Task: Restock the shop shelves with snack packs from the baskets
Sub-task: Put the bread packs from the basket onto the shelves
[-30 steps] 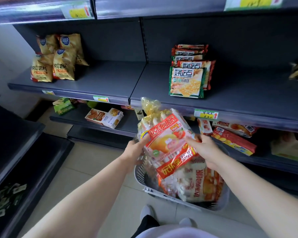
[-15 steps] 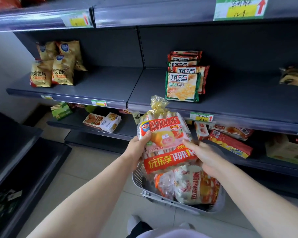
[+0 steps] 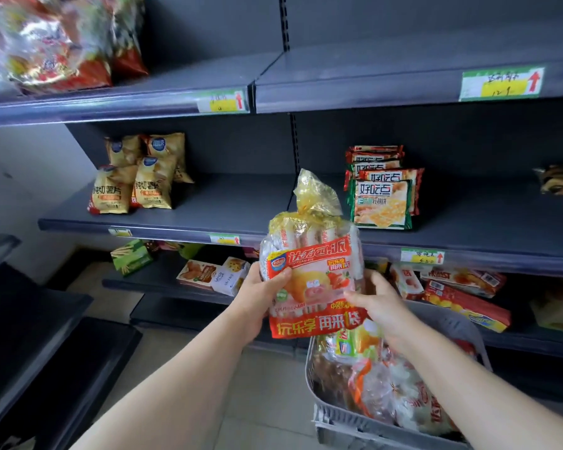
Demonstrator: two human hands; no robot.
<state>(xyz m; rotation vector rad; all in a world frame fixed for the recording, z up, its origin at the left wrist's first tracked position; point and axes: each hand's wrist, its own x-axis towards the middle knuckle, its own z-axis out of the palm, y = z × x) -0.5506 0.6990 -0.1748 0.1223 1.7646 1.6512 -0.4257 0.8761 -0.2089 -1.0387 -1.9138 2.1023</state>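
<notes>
Centrally, a snack pack (image 3: 309, 274) held upright in front of the middle shelf (image 3: 234, 203), knotted top uppermost. Gripped at its left edge by the left hand (image 3: 257, 300), thumb across the front label, fingers curled behind. Held at its lower right corner by the right hand (image 3: 381, 303), thumb and fingers clamped on the wrapper. Directly below, at lower right of frame, a grey basket (image 3: 355, 427) with more such packs inside. On the middle shelf, chip bags (image 3: 137, 180) at left and cracker packs (image 3: 382, 196) at right, well apart. At upper right, a price tag (image 3: 501, 84) on the top shelf's edge.
</notes>
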